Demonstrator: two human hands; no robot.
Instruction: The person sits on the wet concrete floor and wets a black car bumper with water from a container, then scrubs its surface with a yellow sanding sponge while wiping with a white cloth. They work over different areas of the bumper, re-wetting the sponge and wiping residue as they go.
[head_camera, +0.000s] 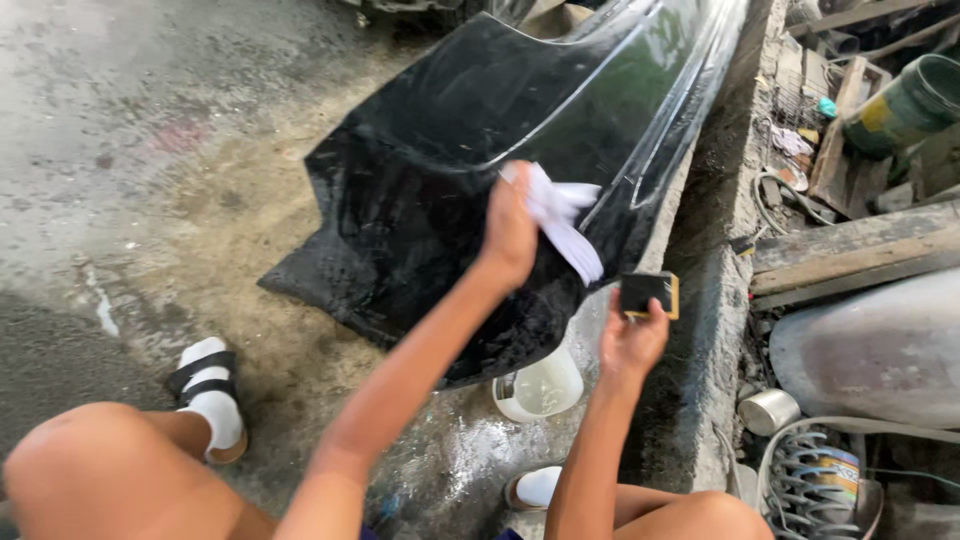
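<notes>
A: What's the panel?

B: Black car bumper (500, 130), glossy moulded plastic, wet sheen, long creased ridge along its upper face. It lies on the wet concrete floor (120, 150), its right edge against a rough concrete curb (715, 230). Long axis runs from bottom-left up to top-right; the flared end points toward the person's knees.

A: Left hand?

B: Left hand (512, 232) out over the bumper's lower half, forearm stretched diagonally up from the knee, wrist bent. Fingers clenched around a white cloth (562, 215), which is crumpled, soft, one tail hanging down. Cloth pressed on the bumper surface.

A: Right?

B: Right hand (632, 340) lifted beside the bumper's lower right edge, palm away from the camera. Fingertips pinch a small sanding block (648, 294): flat, rectangular, dark face, tan edge. Block is clear of the bumper, over the curb.

A: Around it?

B: White plastic tub (540, 388) with cloudy water on the floor, tucked under the bumper's edge between the two arms. Feet in white socks and sandals, person squatting. Past the curb: wooden planks (850, 255), a small metal can (768, 410), a green drum (905, 105).
</notes>
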